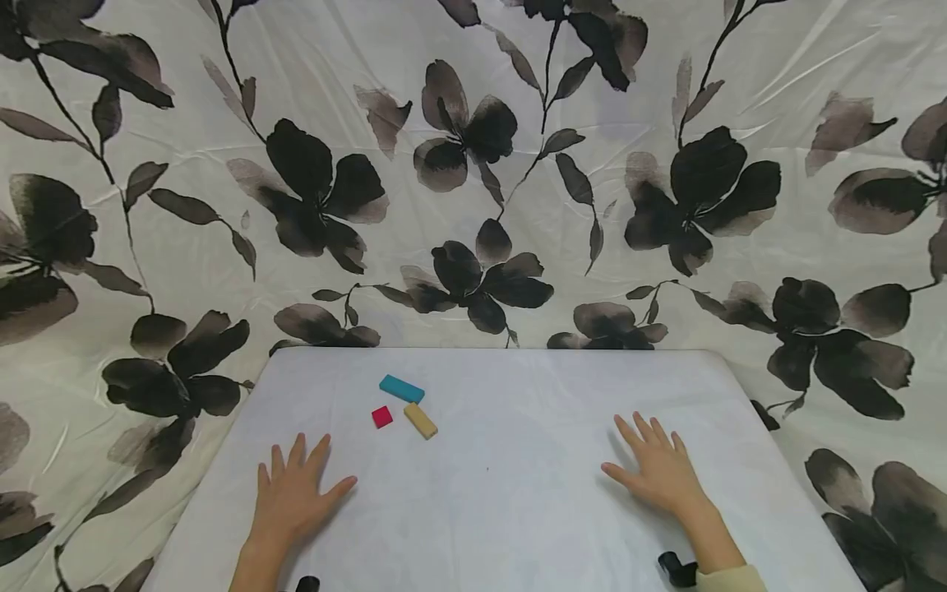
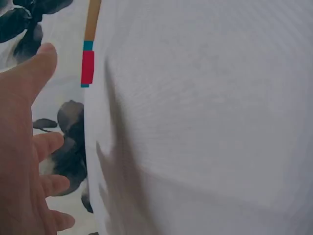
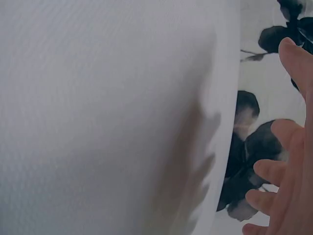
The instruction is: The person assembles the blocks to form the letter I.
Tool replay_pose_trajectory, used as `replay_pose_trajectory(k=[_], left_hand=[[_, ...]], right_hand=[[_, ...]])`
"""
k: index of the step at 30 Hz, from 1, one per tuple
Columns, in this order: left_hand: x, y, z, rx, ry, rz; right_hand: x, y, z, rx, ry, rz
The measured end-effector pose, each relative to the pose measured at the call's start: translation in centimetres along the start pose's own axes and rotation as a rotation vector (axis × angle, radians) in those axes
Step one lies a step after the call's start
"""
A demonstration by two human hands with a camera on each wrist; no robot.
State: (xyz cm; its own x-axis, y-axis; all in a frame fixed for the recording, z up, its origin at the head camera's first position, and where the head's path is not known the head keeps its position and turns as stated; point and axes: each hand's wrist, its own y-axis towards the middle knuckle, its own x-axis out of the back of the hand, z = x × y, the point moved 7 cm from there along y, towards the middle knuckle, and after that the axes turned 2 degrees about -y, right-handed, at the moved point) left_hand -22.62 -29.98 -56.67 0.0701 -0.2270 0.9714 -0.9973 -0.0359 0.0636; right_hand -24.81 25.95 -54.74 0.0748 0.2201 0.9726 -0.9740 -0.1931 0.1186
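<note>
Three small blocks lie close together on the white table (image 1: pixel 503 510), left of its middle toward the back. They are a long blue block (image 1: pixel 402 388), a yellow block (image 1: pixel 420 420) and a small red cube (image 1: pixel 381 417). My left hand (image 1: pixel 292 497) is nearest to them, in front and to the left, fingers spread and holding nothing. Over the table's right side is my right hand (image 1: pixel 658 469), its fingers also spread with nothing in them. In the left wrist view the red cube (image 2: pixel 87 67) stands in front of the blue block, beyond my thumb.
A cloth with dark flowers (image 1: pixel 473 279) hangs behind the table and shows along both sides. Black wrist devices show at the left wrist (image 1: pixel 307 584) and the right wrist (image 1: pixel 676 569). Hand shadows fall on the white surface (image 3: pixel 98 122).
</note>
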Motion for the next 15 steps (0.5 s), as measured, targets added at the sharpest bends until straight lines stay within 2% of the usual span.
replay_pose_trajectory(k=[6,11,15], left_hand=[[0.9,0.5,-1.0,-0.046,-0.039,-0.031],[0.7,1.2,-1.8,-0.036,-0.07,0.001],[0.6,2.2,-2.7,-0.033,-0.1,-0.012]], right_hand=[[-0.2,0.1,0.9,0.006,0.03,-0.015],[-0.3,-0.2,1.6,0.007,0.041,-0.016],[0.0,-0.2,2.4,0.034,0.051,-0.035]])
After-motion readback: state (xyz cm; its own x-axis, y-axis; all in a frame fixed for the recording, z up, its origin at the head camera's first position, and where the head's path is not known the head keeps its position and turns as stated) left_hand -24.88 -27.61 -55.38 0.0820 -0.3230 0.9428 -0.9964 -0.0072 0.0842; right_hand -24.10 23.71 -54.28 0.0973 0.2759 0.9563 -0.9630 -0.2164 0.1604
